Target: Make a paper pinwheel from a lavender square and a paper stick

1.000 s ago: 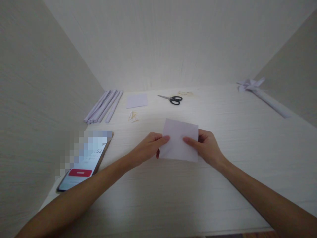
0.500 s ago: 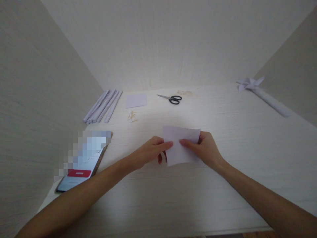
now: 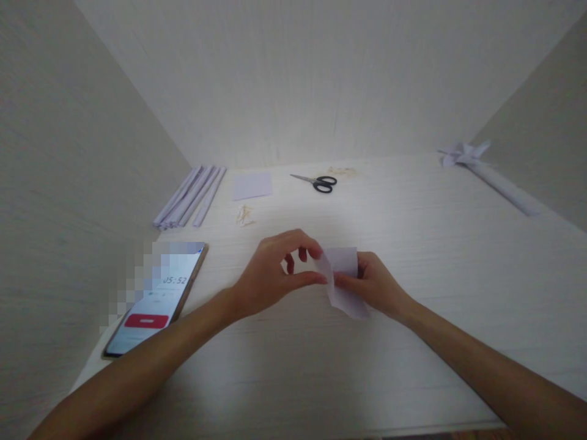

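Note:
A small sheet of white paper (image 3: 346, 263) is held above the table, its left part bent up into a curve. On that raised edge rest the thumb and index finger of my left hand (image 3: 270, 269), with the other fingers curled behind. Gripping the sheet from the right is my right hand (image 3: 378, 278), thumb on top near the bend and fingers mostly hidden behind the paper. Past the hands lie black-handled scissors (image 3: 321, 183), another flat white paper piece (image 3: 252, 186) and a small heap of thin yellowish-white bits (image 3: 245, 215).
Several rolled paper tubes (image 3: 190, 198) lie at the back left. A phone (image 3: 156, 311) showing a timer sits beside my left forearm. At the back right lies a paper tube with a flared, petal-like top (image 3: 463, 154). Walls enclose the table's back and sides.
The sheet was nearly flat between both hands; its left side is now folded upward toward the right. My left hand has turned, its fingers arched over the edge.

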`<state>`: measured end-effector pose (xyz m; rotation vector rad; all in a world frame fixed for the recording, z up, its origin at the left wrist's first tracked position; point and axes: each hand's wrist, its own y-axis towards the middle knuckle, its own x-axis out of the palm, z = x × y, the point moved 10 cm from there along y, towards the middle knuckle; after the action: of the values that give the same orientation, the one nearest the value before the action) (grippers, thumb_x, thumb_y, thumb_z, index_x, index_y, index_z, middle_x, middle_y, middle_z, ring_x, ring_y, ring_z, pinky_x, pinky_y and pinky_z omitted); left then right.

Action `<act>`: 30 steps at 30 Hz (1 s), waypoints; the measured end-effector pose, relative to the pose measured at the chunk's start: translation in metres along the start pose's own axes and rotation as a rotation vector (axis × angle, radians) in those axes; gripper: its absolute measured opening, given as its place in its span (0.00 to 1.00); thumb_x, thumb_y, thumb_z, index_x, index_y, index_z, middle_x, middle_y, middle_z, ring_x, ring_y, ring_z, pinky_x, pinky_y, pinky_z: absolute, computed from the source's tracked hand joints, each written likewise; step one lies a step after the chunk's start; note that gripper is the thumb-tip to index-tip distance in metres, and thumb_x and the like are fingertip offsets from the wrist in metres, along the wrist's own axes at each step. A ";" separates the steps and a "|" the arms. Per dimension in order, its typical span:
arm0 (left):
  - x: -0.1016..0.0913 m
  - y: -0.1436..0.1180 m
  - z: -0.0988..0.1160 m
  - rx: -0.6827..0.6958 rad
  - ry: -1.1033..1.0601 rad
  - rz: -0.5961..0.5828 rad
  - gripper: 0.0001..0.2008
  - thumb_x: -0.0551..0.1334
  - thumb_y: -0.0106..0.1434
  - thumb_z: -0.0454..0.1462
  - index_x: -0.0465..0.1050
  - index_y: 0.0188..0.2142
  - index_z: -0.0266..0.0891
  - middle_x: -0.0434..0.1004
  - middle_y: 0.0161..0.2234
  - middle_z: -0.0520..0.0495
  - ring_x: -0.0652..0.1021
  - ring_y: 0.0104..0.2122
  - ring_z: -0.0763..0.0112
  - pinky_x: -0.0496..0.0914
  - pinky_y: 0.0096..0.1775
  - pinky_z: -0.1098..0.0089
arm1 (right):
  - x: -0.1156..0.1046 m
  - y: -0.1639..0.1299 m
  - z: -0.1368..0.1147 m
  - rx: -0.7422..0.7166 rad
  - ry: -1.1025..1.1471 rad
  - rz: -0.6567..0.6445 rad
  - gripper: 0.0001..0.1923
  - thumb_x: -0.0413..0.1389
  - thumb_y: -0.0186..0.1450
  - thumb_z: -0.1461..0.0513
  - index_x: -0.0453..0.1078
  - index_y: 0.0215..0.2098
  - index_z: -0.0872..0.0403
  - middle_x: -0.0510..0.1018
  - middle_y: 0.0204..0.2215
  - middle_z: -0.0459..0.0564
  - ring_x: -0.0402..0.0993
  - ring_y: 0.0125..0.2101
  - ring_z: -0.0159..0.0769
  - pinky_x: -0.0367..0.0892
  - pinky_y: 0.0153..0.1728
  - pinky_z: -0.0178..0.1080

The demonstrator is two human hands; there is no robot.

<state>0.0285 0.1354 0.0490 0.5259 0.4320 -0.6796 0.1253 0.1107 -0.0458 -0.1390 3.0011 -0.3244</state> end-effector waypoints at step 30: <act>0.051 -0.035 0.058 0.486 0.530 -0.447 0.11 0.51 0.61 0.35 0.71 0.29 0.39 0.76 0.29 0.48 0.73 0.31 0.73 0.64 0.41 0.68 | 0.012 -0.002 -0.003 -0.020 -0.040 -0.091 0.09 0.58 0.49 0.59 0.68 0.20 0.58 0.69 0.17 0.43 0.60 0.17 0.25 0.57 0.17 0.29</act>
<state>0.0521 0.0543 0.0569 1.0989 0.9069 -1.0883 0.1132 0.1084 -0.0439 -0.2813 2.9645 -0.2968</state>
